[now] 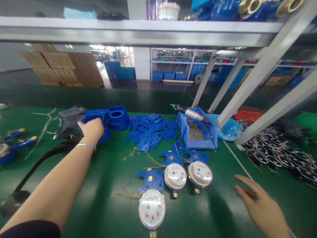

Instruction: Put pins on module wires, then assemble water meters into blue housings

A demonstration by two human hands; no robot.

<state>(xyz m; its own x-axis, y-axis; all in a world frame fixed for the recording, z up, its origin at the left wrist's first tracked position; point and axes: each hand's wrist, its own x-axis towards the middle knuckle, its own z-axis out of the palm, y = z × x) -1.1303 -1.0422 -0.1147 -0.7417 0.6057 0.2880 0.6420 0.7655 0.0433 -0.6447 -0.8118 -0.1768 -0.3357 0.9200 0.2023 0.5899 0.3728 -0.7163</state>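
Note:
My left hand (92, 131) is stretched out over a blue plastic housing (105, 134) on the far side of the green bench. Its thumb points left; the other fingers are hidden, so a grip cannot be made out. Right beside it stands a second blue housing (118, 118). My right hand (260, 201) is open at the lower right, fingers apart and holding nothing. Nearest to it is a round white-faced water meter (201, 173). Two more meters sit to its left, a middle one (175, 177) and a front one (152, 209). Behind the front meter lies a blue plate (150, 180) with thin wires.
Blue flat plates (146, 129) lie piled mid-bench, with loose screws (132, 152) before them. An electric screwdriver (195, 115) rests across a blue bin (200, 143) of screws. Wired black discs (272, 148) spread at right. A metal shelf (138, 33) crosses overhead, with slanting posts (262, 69).

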